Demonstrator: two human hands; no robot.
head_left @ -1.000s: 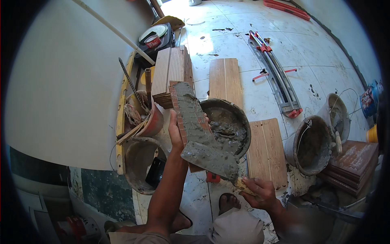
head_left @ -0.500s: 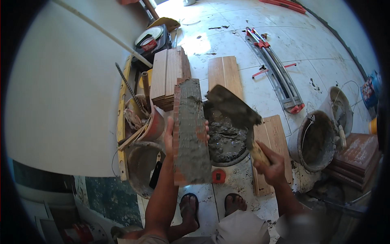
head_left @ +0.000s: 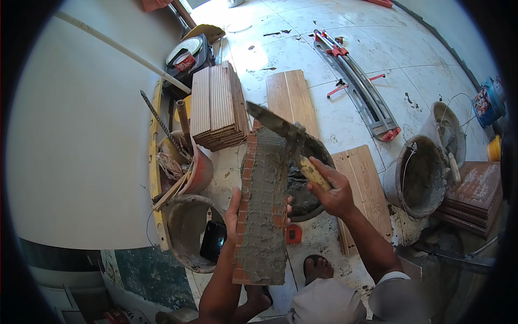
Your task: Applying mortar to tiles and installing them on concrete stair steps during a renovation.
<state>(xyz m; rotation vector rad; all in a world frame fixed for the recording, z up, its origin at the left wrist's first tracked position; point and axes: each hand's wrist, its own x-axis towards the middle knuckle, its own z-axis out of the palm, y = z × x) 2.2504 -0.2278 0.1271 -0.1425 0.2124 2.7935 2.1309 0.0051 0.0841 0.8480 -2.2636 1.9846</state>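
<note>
left hand [head_left: 233, 208] grips the mortar-coated tile [head_left: 263, 205] from beneath, tilted up so the right hand's [head_left: 332, 189] fist-held trowel [head_left: 278, 127] can spread.

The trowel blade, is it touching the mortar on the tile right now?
Touching. The head view shows the trowel blade lying across the top end of the mortar-coated tile, no gap visible.

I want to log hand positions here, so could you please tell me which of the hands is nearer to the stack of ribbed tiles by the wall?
Left. The left hand holds the mortar-covered tile below the stack of ribbed tiles; the right hand grips the trowel farther right.
</note>
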